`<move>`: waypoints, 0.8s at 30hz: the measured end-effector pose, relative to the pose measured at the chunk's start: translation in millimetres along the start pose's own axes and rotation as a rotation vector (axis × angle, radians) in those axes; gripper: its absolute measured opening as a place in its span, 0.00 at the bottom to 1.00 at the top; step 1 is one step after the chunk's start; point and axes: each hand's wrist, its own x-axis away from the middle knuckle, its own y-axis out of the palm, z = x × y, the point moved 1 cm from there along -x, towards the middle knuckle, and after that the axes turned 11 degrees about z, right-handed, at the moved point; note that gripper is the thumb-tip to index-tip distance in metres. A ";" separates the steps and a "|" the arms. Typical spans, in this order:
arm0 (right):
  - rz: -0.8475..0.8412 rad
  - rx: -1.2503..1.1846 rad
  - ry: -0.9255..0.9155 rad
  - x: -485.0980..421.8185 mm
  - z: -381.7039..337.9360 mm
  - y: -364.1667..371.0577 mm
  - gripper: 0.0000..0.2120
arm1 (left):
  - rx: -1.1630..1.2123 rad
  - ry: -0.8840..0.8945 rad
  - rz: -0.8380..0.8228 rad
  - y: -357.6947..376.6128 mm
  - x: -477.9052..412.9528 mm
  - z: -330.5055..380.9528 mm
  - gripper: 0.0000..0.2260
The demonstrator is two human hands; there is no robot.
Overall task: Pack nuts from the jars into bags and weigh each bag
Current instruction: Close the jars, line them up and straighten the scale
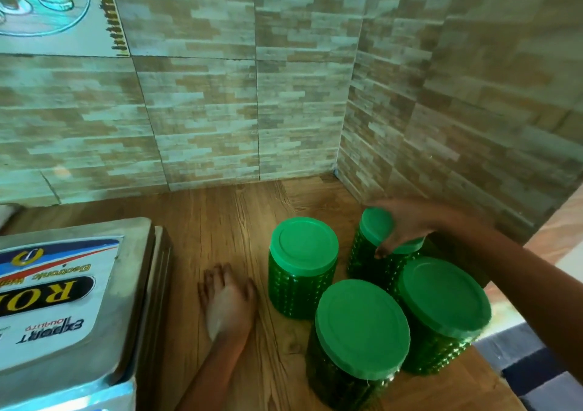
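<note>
Far left: metal weighing scale (63, 300) at the counter's near corner, a printed label across its flat top plate, lettering upside down from here

Wooden counter (220, 221) runs back to a tiled wall (220, 95) patterned like stacked stone

Left hand (227, 300) lies palm down on the bare wood between the scale and the jars. Fingers straight, slightly apart, pointing at the wall, holding nothing

Four green jars, studded sides, green screw lids, all closed, clustered right of centre in the counter's corner:
- back left jar (303, 268) upright, just beside the left hand, not touching it
- front jar (359, 341) upright, nearest to me, close against its neighbours
- back right jar (366, 252) nearest the wall corner, leaning, its top tipped toward the left
- front right jar (441, 316) at the counter's right edge, partly under the right forearm

Right hand (407, 224) reaches in from the right and sits on the lid (375, 224) of the back right jar. Fingers curled over the far rim, thumb pressed at the near rim, so it is clamped on that lid

Contents of the jars cannot be told through the dark walls
</note>
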 end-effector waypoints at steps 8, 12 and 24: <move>0.065 0.028 -0.034 -62.0 -14.0 -18.3 0.46 | -0.232 0.017 -0.058 3.6 -5.4 7.9 0.27; 0.232 0.045 -0.012 -119.2 -27.0 -27.2 0.45 | -0.243 -0.012 -0.110 6.2 -13.5 7.8 0.28; 0.474 0.033 0.093 -239.1 -28.2 -25.9 0.46 | -0.295 -0.020 -0.141 22.1 -24.1 1.8 0.26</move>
